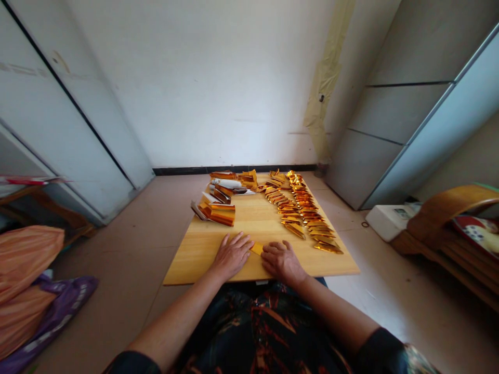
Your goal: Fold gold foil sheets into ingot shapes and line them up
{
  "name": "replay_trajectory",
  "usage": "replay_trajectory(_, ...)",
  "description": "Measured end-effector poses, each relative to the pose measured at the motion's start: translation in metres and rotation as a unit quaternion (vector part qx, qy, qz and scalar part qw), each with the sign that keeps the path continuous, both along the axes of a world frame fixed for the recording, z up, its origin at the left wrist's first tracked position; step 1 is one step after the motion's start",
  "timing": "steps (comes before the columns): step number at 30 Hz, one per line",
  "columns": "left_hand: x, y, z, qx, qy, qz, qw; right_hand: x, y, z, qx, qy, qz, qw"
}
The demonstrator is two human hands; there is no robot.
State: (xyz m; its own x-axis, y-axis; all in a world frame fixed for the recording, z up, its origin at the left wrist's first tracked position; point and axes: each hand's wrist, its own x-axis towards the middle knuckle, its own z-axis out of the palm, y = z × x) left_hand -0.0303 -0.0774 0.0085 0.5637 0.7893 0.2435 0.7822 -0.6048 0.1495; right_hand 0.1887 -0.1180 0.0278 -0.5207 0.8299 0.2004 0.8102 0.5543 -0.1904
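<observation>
Laying left hand point(232, 256) flat, unclenched, and curling right hand point(284, 261), cannot tell whether gripping, at opposite ends of yellow strip point(257, 248); pointing lengthwise left-right, roughly along surface's point(187, 267) near edge.

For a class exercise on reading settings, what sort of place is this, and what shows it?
Probably a room in a home: a tall grey unit, perhaps a fridge or cabinet, stands at the right, near curved wooden furniture, with a purple bag at the left.
</observation>
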Motion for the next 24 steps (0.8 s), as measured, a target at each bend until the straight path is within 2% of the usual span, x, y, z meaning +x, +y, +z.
replay_trajectory(6, 0.004, 0.009, 0.003, 0.017, -0.026, 0.004, 1.0, -0.002, 0.017, -0.011, 0.035, 0.024, 0.01, 0.999)
replay_trajectory(11, 0.006, 0.022, 0.003, 0.027, -0.041, -0.041, 0.998, 0.002, 0.034, -0.02, 0.064, 0.042, 0.026, 0.997)
replay_trajectory(15, 0.01, 0.024, 0.004, 0.049, -0.038, -0.047, 0.997, 0.006, 0.042, -0.025, 0.09, 0.052, 0.026, 0.994)
replay_trajectory(24, 0.023, 0.02, 0.009, 0.099, -0.001, -0.025, 0.995, 0.005, 0.056, -0.027, 0.078, 0.073, -0.002, 0.994)
